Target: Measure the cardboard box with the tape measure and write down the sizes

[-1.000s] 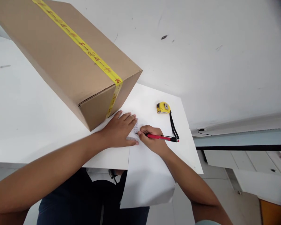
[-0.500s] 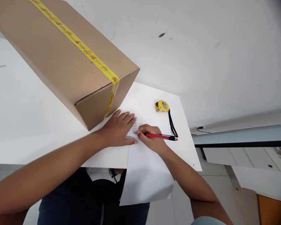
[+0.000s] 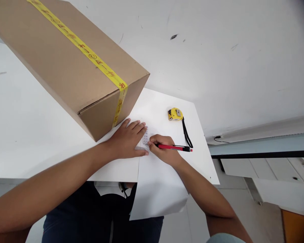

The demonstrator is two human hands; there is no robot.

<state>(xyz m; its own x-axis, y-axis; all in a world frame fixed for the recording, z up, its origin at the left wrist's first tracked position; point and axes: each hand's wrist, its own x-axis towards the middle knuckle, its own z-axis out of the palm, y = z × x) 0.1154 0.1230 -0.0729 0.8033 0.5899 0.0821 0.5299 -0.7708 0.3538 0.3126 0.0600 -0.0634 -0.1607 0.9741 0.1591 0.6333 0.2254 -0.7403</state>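
My left hand [image 3: 128,140] lies flat with spread fingers across the left edge of a white sheet of paper [image 3: 159,189]. Short lines of handwriting show on the paper beside its fingertips. Pinched in my right hand [image 3: 164,148] is a red and black mechanical pencil [image 3: 173,147], its writing end at the lowest line of the handwriting. The pencil's tip is partly hidden by my fingers. The lower part of the sheet hangs over the table's front edge. A yellow tape measure [image 3: 175,114] with a black wrist strap rests beyond my right hand.
A large cardboard box [image 3: 66,60] with yellow printed tape [image 3: 83,49] stands on the white table [image 3: 27,135], just beyond my left hand. A scuffed white wall [image 3: 230,67] borders the table's far side. A dark cable [image 3: 219,138] lies at right.
The pencil has shifted very slightly to the right, and a little more of the handwriting shows. My left hand stays in place. The view has tilted a touch.
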